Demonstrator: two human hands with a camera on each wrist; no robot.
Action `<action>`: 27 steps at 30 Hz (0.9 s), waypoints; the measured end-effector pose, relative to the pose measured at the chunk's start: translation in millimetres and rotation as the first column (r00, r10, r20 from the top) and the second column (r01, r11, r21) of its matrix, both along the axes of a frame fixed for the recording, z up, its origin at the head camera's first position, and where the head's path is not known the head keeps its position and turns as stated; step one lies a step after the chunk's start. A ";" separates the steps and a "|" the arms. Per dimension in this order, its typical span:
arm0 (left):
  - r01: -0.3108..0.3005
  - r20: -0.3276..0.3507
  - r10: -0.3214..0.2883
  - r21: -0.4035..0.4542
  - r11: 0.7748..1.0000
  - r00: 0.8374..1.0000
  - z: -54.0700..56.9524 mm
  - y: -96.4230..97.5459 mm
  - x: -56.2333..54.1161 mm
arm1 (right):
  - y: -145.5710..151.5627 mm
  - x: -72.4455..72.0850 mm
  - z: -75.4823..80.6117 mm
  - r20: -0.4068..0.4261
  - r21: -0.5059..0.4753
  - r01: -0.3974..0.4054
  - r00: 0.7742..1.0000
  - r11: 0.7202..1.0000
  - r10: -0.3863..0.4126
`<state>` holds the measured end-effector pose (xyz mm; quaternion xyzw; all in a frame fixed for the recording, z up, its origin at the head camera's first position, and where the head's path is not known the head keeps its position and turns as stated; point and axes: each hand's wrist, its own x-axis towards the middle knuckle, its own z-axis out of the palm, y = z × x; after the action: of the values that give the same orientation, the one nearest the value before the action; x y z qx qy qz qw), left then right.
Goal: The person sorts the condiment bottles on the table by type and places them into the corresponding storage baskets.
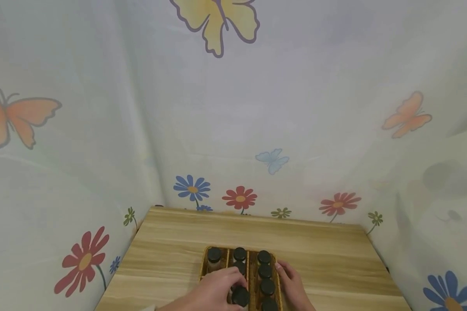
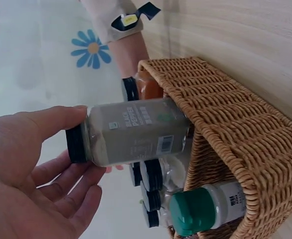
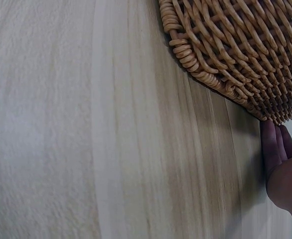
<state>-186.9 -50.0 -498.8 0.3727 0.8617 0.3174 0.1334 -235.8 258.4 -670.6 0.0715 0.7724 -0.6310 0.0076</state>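
Note:
My left hand (image 1: 215, 287) pinches the black lid of a clear spice jar (image 2: 136, 132) with a greyish filling, labelled black pepper. In the left wrist view the thumb lies on one side of the lid and the fingers on the other. The jar's bottom end is at the rim of a divided wicker basket (image 2: 225, 109), partly hidden by it. At the basket's right side, my right hand (image 1: 293, 285) touches the outer wall; the right wrist view shows its fingers (image 3: 271, 144) fairly straight against the wicker.
Several black-lidded jars (image 1: 267, 286) stand in the basket's compartments. A green-capped shaker (image 2: 193, 209) and an orange-filled jar (image 2: 148, 87) sit in it too. The wood-grain table (image 1: 327, 255) meets a printed cloth wall (image 1: 303, 129) behind and at both sides.

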 end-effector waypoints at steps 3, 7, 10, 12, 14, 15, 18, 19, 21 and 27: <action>-0.016 0.018 0.017 -0.025 1.000 1.000 -4.8 -1.0 -1.8 | 0.0 0.0 -0.2 0.005 0.020 0.008 1.000 1.000 -0.008; -0.020 0.031 0.020 -0.022 1.000 0.999 -18.5 -1.9 -3.3 | -0.8 0.6 0.0 0.010 0.017 0.015 1.000 1.000 -0.015; -0.027 0.001 0.027 -0.037 0.999 1.000 -30.5 -1.1 -4.8 | -1.1 1.0 1.1 0.007 0.003 0.009 1.000 1.000 -0.009; -0.043 -0.029 0.041 -0.057 0.997 0.999 -36.6 -0.3 -5.4 | -1.2 1.2 1.6 0.009 -0.007 0.005 1.000 1.000 -0.004; -0.064 -0.046 0.060 -0.070 0.996 0.997 -40.9 0.3 -4.9 | -0.9 1.2 1.1 0.012 -0.006 -0.001 1.000 1.000 0.001; -0.073 -0.055 0.070 -0.072 0.995 0.996 -42.6 0.5 -4.6 | -0.8 1.0 0.7 0.016 -0.007 -0.003 1.000 1.000 0.003; -0.094 -0.081 0.088 -0.073 0.993 0.993 -47.6 0.9 -3.8 | 0.2 0.1 -0.2 0.024 -0.008 -0.009 1.000 1.000 0.009; -0.099 -0.089 0.093 -0.075 0.992 0.992 -49.3 1.1 -3.7 | 0.4 -0.3 -0.4 0.025 -0.010 -0.009 1.000 1.000 0.009; -0.113 -0.088 0.105 -0.086 0.990 0.991 -53.7 1.7 -4.3 | 0.6 -0.7 -0.4 0.030 -0.021 -0.008 1.000 1.000 0.009; -0.131 -0.090 0.123 -0.086 0.988 0.988 -64.1 4.5 -3.5 | -0.7 0.5 0.3 0.026 -0.031 0.004 1.000 1.000 -0.003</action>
<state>-190.4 -45.5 -562.8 0.3237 0.9022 0.2693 0.0933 -235.3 257.6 -670.3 0.0808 0.7622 -0.6421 0.0177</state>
